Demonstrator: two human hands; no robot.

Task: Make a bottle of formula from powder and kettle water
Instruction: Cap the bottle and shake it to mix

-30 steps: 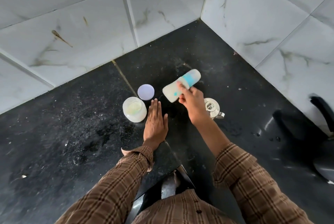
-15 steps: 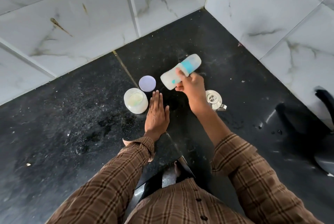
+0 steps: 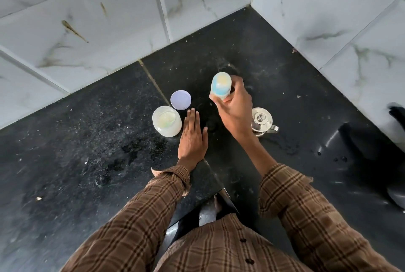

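Biggest thing in view: black stone counter, speckled w/ dust and pale crumbs, a seam running toward the back, dull smeary patch left of centre, a few wet drops at the right. It fills a corner made by two white marble-look tiled walls, w/ some brown streaks on the left one. A dark object at the far right edge is too cut off to ID.

Person in a brown plaid shirt stands at the counter edge. Right hand is clenched round the baby bottle, held in the air above the counter, seen nearly end-on, blue band showing. Looks capped, contents milky; prob. the shake/mix step, late in the task. Left hand lies flat on the counter, palm down, fingers straight, gripping nothing, just beside the powder jar.

Jar stands open, pale powder inside; its lilac lid lies flat just behind it. Small steel kettle, lid on, sits right of the right wrist, near it.

Risks, as I judge them: cap not fully tight → leaks while swung. Elbow or wrist could clip the kettle → hot spill. Open jar may catch drips or get nudged by the flat hand. Gritty counter → lid picks up dirt.
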